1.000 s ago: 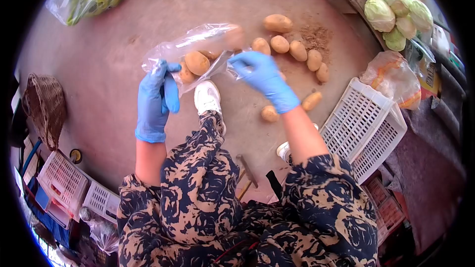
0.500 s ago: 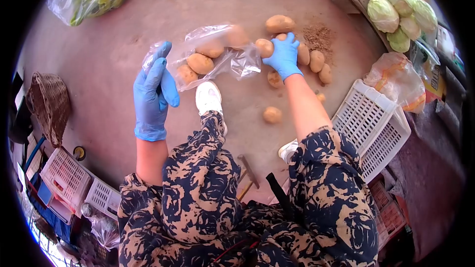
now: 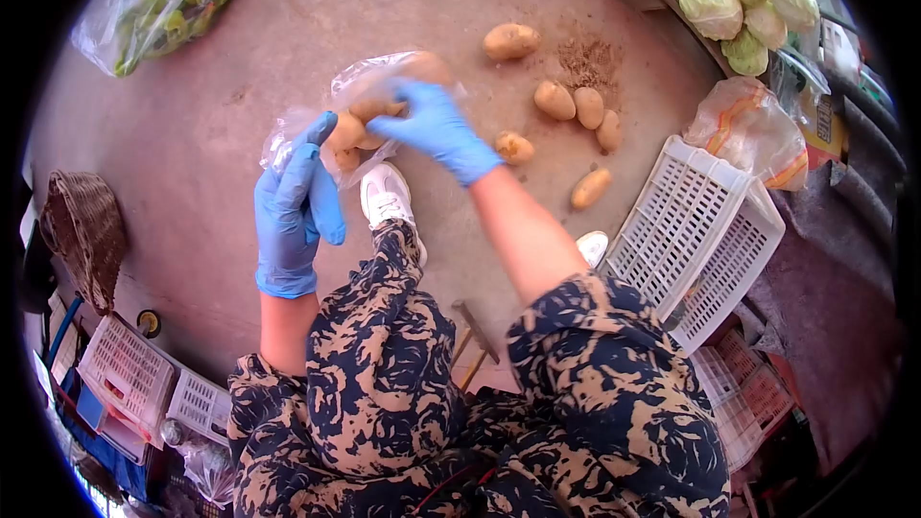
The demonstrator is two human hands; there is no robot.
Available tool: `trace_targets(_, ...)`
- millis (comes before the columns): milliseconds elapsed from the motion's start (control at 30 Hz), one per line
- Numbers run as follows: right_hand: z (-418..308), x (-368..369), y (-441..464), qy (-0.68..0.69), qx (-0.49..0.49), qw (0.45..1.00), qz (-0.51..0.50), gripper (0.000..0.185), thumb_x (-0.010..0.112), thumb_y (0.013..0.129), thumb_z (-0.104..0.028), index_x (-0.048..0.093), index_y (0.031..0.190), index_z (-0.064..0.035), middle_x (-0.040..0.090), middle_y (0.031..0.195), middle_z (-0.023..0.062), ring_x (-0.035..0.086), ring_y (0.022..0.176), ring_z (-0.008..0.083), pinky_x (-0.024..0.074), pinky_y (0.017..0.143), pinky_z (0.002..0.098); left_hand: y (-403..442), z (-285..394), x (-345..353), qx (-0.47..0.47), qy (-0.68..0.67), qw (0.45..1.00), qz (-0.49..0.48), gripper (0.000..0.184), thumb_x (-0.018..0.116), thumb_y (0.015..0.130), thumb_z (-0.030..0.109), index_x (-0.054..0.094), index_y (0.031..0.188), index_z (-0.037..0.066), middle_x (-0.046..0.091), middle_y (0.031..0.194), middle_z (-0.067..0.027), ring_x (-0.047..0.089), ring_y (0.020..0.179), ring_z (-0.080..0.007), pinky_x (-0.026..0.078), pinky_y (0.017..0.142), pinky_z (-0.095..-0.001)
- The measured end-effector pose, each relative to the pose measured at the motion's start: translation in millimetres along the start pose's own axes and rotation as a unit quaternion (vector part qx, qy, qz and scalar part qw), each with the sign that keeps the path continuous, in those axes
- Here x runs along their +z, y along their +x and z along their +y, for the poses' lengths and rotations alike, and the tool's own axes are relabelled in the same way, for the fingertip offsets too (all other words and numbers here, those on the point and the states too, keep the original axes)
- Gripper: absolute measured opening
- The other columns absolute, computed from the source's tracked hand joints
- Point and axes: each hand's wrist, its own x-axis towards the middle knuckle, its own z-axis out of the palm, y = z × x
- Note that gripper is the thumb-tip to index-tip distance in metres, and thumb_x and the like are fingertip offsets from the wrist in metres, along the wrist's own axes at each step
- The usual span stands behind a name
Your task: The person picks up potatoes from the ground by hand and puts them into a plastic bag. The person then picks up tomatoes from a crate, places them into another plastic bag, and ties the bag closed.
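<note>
My left hand [image 3: 295, 201], in a blue glove, pinches the edge of a clear plastic bag [image 3: 288, 134]. Several potatoes [image 3: 343, 131] lie inside the bag, in front of my left shoe. Over the bag's opening is my right hand [image 3: 432, 127], also gloved in blue, with its fingers curled beside the potatoes and blurred by motion; what it holds, if anything, cannot be made out. Loose potatoes lie on the floor to the right, among them a long one [image 3: 510, 41], a pair close together [image 3: 554, 101] and one nearer to me [image 3: 591, 188].
A white plastic crate [image 3: 672, 221] stands at the right, with cabbages [image 3: 711, 7] behind it. Bagged green vegetables [image 3: 182, 10] lie at the far left. A wicker basket [image 3: 84, 235] and more crates [image 3: 125, 364] are at the left. A small stool [image 3: 475, 331] is near my legs.
My right hand has gone from the loose potatoes back left to the bag. Fewer potatoes lie in the loose group. The view has shifted slightly.
</note>
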Motion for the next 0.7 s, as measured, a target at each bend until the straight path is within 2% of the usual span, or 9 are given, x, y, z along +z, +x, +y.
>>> trace_targets(67,40,-42,-10,-0.180,-0.086,0.953,0.226,0.030,0.066,0.070,-0.026,0.064,0.087,-0.0011,0.063,0.081,0.0156,0.060,0.077,0.0289,0.0470,0.071,0.0381,4,-1,-1,0.020,-0.007,1.000,0.011,0.041,0.040,0.092,0.019,0.045,0.121,-0.010,0.038,0.049,0.0046,0.032,0.036,-0.0031,0.025,0.040,-0.0189)
trace_targets(100,24,-81,-22,-0.235,0.006,0.955,0.180,0.033,0.067,0.070,-0.026,0.061,0.092,-0.0018,0.062,0.086,0.0158,0.059,0.081,0.0303,0.0450,0.076,0.0403,6,-1,2,0.026,-0.001,0.999,0.018,0.041,0.039,0.093,0.019,0.045,0.122,-0.010,0.037,0.049,0.0050,0.031,0.036,-0.0029,0.024,0.040,-0.0194)
trace_targets(167,91,-109,-40,-0.475,0.142,0.841,0.215,0.064,0.072,0.064,-0.032,0.046,0.117,-0.0059,0.048,0.113,0.0166,0.045,0.105,0.0338,0.0376,0.086,0.0443,11,6,2,0.008,-0.011,1.000,0.007,0.039,0.038,0.093,0.018,0.046,0.121,-0.009,0.037,0.049,0.0050,0.031,0.037,-0.0028,0.024,0.041,-0.0198)
trace_targets(200,112,-120,-46,-0.494,0.225,0.819,0.185,0.070,0.074,0.061,-0.033,0.045,0.119,-0.0073,0.045,0.114,0.0155,0.043,0.106,0.0349,0.0379,0.087,0.0438,15,3,-1,0.010,-0.034,0.999,0.012,0.038,0.038,0.093,0.018,0.047,0.119,-0.009,0.037,0.049,0.0051,0.031,0.037,-0.0028,0.024,0.041,-0.0199)
trace_targets(300,160,-132,-44,-0.593,0.234,0.768,0.056,0.057,0.075,0.058,-0.028,0.054,0.105,-0.0061,0.044,0.115,0.0146,0.041,0.108,0.0337,0.0382,0.087,0.0458,23,-7,-16,0.015,-0.082,0.996,0.025,0.035,0.039,0.093,0.017,0.051,0.115,-0.008,0.037,0.050,0.0050,0.031,0.039,-0.0029,0.024,0.042,-0.0201)
trace_targets(400,135,-134,-28,-0.570,0.090,0.817,0.007,0.046,0.075,0.056,-0.027,0.059,0.095,-0.0078,0.038,0.125,0.0161,0.038,0.114,0.0363,0.0357,0.093,0.0455,19,-11,-22,0.016,-0.082,0.996,0.032,0.033,0.040,0.093,0.017,0.053,0.111,-0.008,0.038,0.050,0.0046,0.032,0.039,-0.0032,0.024,0.042,-0.0203)
trace_targets(500,66,-124,-11,-0.607,-0.069,0.792,-0.018,0.044,0.074,0.054,-0.026,0.061,0.094,-0.0119,0.027,0.136,0.0164,0.034,0.117,0.0412,0.0336,0.098,0.0461,18,-8,-25,0.010,-0.066,0.997,0.042,0.032,0.040,0.093,0.017,0.053,0.109,-0.008,0.039,0.051,0.0041,0.032,0.039,-0.0035,0.025,0.041,-0.0199)
trace_targets(600,55,-123,27,-0.617,0.011,0.773,-0.147,0.045,0.073,0.055,-0.028,0.064,0.098,-0.0149,0.024,0.138,0.0137,0.034,0.118,0.0416,0.0337,0.098,0.0481,22,-6,-21,0.008,-0.064,0.997,0.044,0.032,0.041,0.094,0.018,0.053,0.108,-0.008,0.040,0.051,0.0034,0.033,0.038,-0.0040,0.026,0.039,-0.0193)
trace_targets(700,69,-130,50,-0.495,0.082,0.847,-0.178,0.050,0.073,0.054,-0.032,0.065,0.100,-0.0141,0.027,0.136,0.0146,0.037,0.114,0.0432,0.0383,0.095,0.0479,19,-4,-25,0.010,-0.061,0.997,0.049,0.032,0.041,0.094,0.018,0.053,0.108,-0.008,0.040,0.052,0.0032,0.033,0.038,-0.0042,0.026,0.039,-0.0193)
